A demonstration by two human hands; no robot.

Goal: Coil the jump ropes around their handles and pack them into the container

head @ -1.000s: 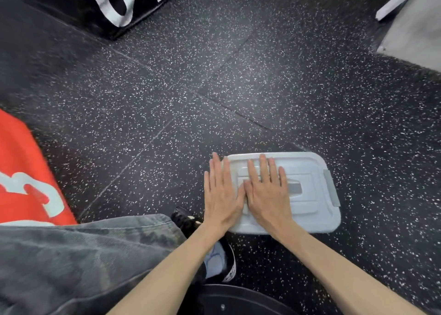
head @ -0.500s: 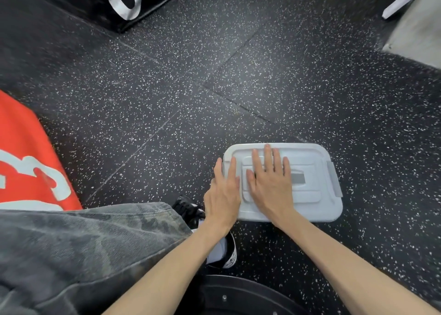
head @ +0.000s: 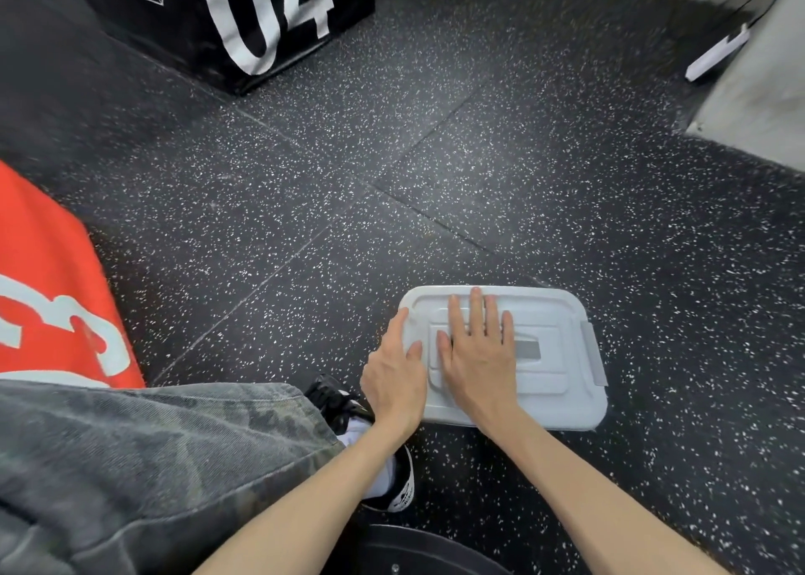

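Observation:
A pale grey plastic container [head: 562, 383] with its lid on sits on the speckled black floor, low and right of centre. My right hand [head: 479, 357] lies flat on the lid, fingers spread, holding nothing. My left hand [head: 396, 378] rests at the lid's left edge, with the thumb over the far-left corner and the fingers curled down the side. No jump rope shows; the lid hides what is inside.
A black foam box marked 04 [head: 244, 21] stands at the back left. An orange block [head: 48, 296] is at the left. My grey-trousered knee [head: 152, 465] and black-and-white shoe [head: 392, 483] are beside the container. A white power strip [head: 714, 54] lies by the grey wall.
My left hand slid off the top of the lid to its left edge and curled over the side. The view tilted up, showing more of the black box.

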